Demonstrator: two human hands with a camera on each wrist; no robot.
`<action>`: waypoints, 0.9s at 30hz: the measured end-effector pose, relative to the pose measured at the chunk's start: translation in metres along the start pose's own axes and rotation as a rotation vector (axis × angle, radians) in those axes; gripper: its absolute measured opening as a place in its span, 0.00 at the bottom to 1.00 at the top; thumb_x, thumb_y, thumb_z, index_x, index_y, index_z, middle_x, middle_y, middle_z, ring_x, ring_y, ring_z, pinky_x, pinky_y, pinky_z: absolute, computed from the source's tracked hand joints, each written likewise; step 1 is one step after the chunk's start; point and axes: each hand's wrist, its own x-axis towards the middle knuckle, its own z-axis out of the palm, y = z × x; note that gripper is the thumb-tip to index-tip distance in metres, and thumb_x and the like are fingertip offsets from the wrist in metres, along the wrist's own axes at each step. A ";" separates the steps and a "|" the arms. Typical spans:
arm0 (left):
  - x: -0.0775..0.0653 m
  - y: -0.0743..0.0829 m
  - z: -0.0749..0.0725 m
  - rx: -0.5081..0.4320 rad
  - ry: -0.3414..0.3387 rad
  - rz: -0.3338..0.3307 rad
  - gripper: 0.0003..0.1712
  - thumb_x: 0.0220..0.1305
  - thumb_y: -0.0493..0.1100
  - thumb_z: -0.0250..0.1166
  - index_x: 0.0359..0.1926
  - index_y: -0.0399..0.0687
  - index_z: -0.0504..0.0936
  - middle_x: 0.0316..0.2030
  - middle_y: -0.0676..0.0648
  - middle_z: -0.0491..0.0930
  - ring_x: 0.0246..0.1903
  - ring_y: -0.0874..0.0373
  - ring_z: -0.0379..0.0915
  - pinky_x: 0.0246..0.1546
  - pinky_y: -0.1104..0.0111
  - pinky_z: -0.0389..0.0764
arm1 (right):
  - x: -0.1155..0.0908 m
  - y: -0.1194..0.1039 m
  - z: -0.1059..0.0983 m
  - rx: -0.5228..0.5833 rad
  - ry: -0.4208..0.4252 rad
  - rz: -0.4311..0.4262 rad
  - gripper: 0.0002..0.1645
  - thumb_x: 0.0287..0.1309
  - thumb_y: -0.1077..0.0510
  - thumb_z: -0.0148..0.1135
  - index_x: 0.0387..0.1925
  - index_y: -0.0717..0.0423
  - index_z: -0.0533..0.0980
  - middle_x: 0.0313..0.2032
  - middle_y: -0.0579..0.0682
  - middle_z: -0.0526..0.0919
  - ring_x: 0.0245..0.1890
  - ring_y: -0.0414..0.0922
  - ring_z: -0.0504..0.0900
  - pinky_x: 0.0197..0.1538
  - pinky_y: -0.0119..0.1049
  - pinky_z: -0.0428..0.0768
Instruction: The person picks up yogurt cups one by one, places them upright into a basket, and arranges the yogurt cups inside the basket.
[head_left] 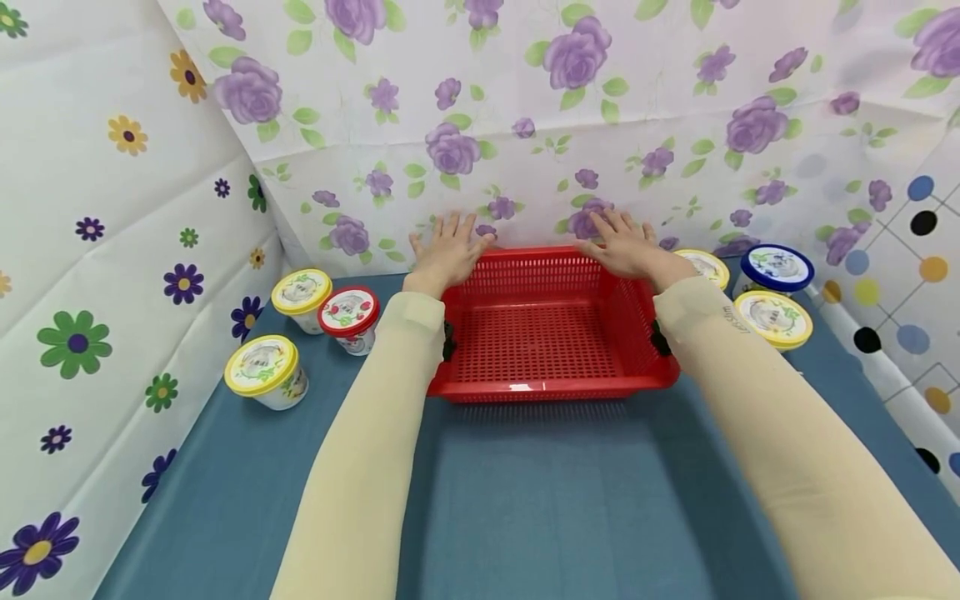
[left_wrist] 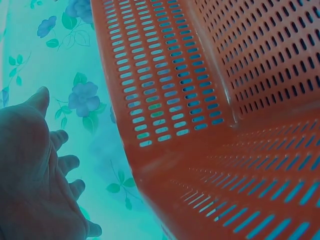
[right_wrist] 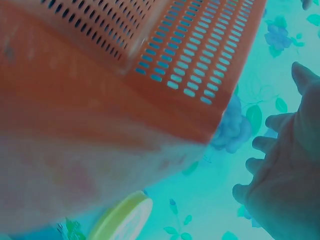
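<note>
A red plastic basket (head_left: 536,389) with slotted walls and a mesh floor stands at the back of the table, near the flowered backdrop. My left hand (head_left: 447,250) is over its back left corner, fingers spread and pointing away. Over the back right corner is my right hand (head_left: 628,243), its fingers likewise spread and fairly straight. In the left wrist view the left hand (left_wrist: 40,175) shows a gap from the basket rim (left_wrist: 125,145). The right wrist view shows the right hand (right_wrist: 290,170) apart from the basket (right_wrist: 200,120) too. Neither hand holds anything.
Left of the basket stand lidded tubs: a yellow-lidded one (head_left: 302,292), a red-lidded one (head_left: 349,310) and another yellow-lidded one (head_left: 262,367). At the right are a blue-lidded tub (head_left: 777,268) and yellow-lidded tubs (head_left: 774,318). Patterned sheets (head_left: 360,125) enclose the blue table (head_left: 555,500).
</note>
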 end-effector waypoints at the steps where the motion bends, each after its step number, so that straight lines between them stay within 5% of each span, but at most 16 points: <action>1: -0.002 0.000 -0.001 -0.010 0.003 0.004 0.43 0.80 0.71 0.31 0.85 0.58 0.40 0.84 0.45 0.35 0.82 0.42 0.26 0.73 0.30 0.30 | -0.002 -0.001 -0.002 0.009 -0.004 -0.006 0.58 0.72 0.20 0.28 0.83 0.51 0.27 0.81 0.61 0.23 0.79 0.62 0.20 0.73 0.67 0.20; 10: -0.008 -0.002 -0.009 -0.044 0.006 0.019 0.44 0.79 0.72 0.29 0.85 0.58 0.38 0.84 0.44 0.33 0.82 0.41 0.25 0.72 0.31 0.26 | -0.003 0.007 -0.008 0.023 0.011 -0.027 0.62 0.68 0.17 0.27 0.83 0.55 0.30 0.81 0.61 0.25 0.78 0.65 0.20 0.72 0.69 0.20; 19: -0.009 -0.003 -0.014 -0.069 0.029 0.030 0.44 0.80 0.71 0.33 0.85 0.57 0.40 0.84 0.43 0.36 0.82 0.41 0.27 0.72 0.31 0.26 | -0.022 -0.001 -0.013 0.018 0.040 -0.039 0.51 0.79 0.30 0.34 0.83 0.57 0.34 0.81 0.66 0.31 0.80 0.66 0.27 0.74 0.70 0.26; 27: -0.003 -0.013 -0.014 -0.020 -0.020 0.008 0.44 0.80 0.72 0.30 0.85 0.60 0.34 0.84 0.48 0.30 0.82 0.45 0.23 0.72 0.32 0.22 | -0.033 0.012 -0.010 0.042 0.044 -0.065 0.51 0.80 0.31 0.36 0.83 0.59 0.34 0.81 0.66 0.32 0.80 0.66 0.28 0.75 0.69 0.28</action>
